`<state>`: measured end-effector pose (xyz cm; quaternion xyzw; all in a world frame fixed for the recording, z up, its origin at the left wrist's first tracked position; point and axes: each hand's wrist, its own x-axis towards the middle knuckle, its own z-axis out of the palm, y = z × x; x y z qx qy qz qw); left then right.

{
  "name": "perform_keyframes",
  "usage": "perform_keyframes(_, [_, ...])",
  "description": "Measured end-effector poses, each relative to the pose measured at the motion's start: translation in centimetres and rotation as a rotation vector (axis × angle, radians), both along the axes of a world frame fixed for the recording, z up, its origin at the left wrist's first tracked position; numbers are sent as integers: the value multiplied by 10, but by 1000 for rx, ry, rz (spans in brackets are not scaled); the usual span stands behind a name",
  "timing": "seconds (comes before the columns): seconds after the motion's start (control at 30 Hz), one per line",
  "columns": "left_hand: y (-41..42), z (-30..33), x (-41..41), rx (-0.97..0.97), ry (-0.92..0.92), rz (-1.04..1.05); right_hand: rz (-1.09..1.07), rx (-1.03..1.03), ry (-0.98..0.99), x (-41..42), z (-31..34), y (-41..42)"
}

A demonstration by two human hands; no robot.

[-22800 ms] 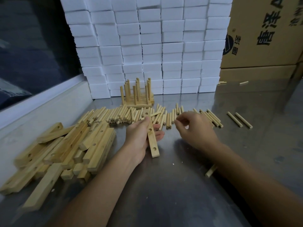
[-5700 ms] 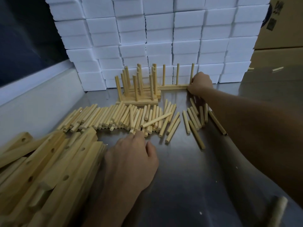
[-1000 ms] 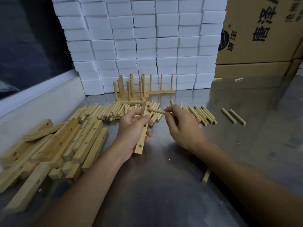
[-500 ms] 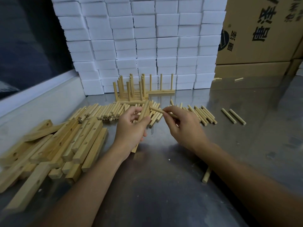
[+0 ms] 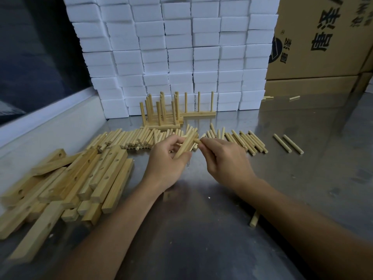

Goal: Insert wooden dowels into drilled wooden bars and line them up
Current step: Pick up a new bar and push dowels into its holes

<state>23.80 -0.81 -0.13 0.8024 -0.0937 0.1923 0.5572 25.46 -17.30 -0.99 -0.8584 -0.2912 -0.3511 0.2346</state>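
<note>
Pinching a dowel (image 5: pixel 196 140) at frame centre, right hand (image 5: pixel 224 158) meets the drilled bar (image 5: pixel 184 146) gripped by left hand (image 5: pixel 167 160). Risk: dowel entering skewed could jam or slip if the bar twists.

A small workshop or packing room: a steel-topped metal bench (image 5: pixel 302 178), stacked white foam blocks (image 5: pixel 181 47), printed brown cardboard cartons (image 5: pixel 323 37), heaped drilled pale wooden bars (image 5: pixel 80 178).
</note>
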Motion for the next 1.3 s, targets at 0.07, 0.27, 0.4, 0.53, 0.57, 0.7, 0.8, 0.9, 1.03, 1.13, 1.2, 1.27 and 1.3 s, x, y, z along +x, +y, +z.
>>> perform_keyframes(0.07, [1, -1, 0, 36, -36, -4, 34, 90, 66, 1, -2, 3])
perform_keyframes(0.27, [6, -4, 2, 135, -94, -5, 249, 550, 613, 7, -4, 6])
perform_keyframes(0.4, [8, -3, 5, 126, -1, -26, 234, 675, 636, 9, -3, 5])
perform_keyframes(0.53, [7, -2, 4, 38, 143, -80, 307, 905, 768, 9, 5, -2])
perform_keyframes(0.57, [5, -2, 3, 4, 162, -89, 330, 946, 803, 8, 8, -3])
perform_keyframes(0.7, [-4, 0, -1, -211, 325, -123, 397, 1035, 865, 7, 12, -4])
perform_keyframes(0.8, [-10, 5, -2, -498, 498, -146, 351, 909, 785, 7, 9, -3])
perform_keyframes(0.9, [-8, 8, -1, -723, 604, -151, 140, 577, 591, 9, 2, -6])
perform_keyframes(1.03, [2, 8, 1, -889, 656, -150, -161, 117, 426, 15, -4, -13])
perform_keyframes(1.13, [4, 8, 1, -923, 661, -167, -320, -99, 412, 21, -6, -15])
perform_keyframes(1.2, [3, 7, 1, -925, 664, -173, -390, -229, 479, 25, -8, -16])
perform_keyframes(1.27, [3, 7, 1, -935, 669, -176, -394, -281, 559, 29, -13, -17])
perform_keyframes(1.3, [3, 7, 1, -948, 671, -176, -392, -296, 583, 30, -14, -18])
